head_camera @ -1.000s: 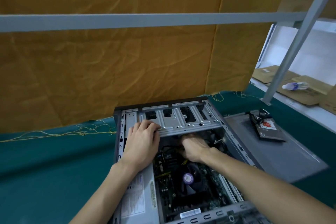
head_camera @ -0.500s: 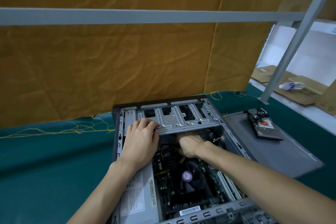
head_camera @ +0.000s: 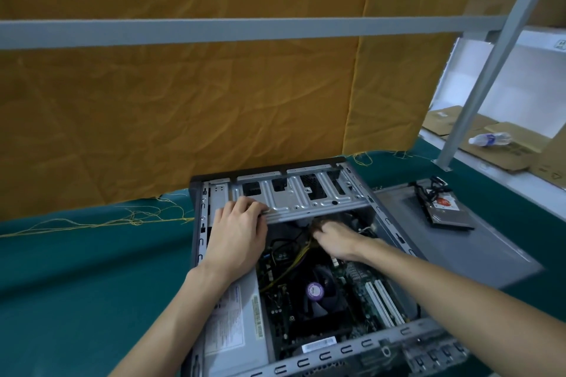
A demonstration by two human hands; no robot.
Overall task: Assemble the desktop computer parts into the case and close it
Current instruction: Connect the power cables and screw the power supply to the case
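The open grey metal computer case (head_camera: 306, 269) is laid on its side at the lower centre of the frame, on the bench covered with teal cloth (head_camera: 76, 285). The silver perforated drive cage (head_camera: 300, 199) spans the far end of the case. The left hand (head_camera: 237, 236) is placed on the left end of this cage, with its fingers curled over the cage's near edge. The right hand (head_camera: 333, 237) is reached into the cavity just below the cage; its fingers are curled among the yellow and black cables (head_camera: 298, 254), but whether a cable or connector is gripped cannot be told, as the fingertips are hidden. The green motherboard (head_camera: 352, 278) is seen inside the case, with the black cooler fan bearing a purple round label (head_camera: 315, 291) at its middle. The grey power supply with a white label (head_camera: 232, 321) is seated along the left side of the case.

The flat grey side panel (head_camera: 459, 248) is laid on the bench just right of the case. The hard drive with a red-and-white label (head_camera: 444, 208) is rested on the panel's far end, at the right of the frame.
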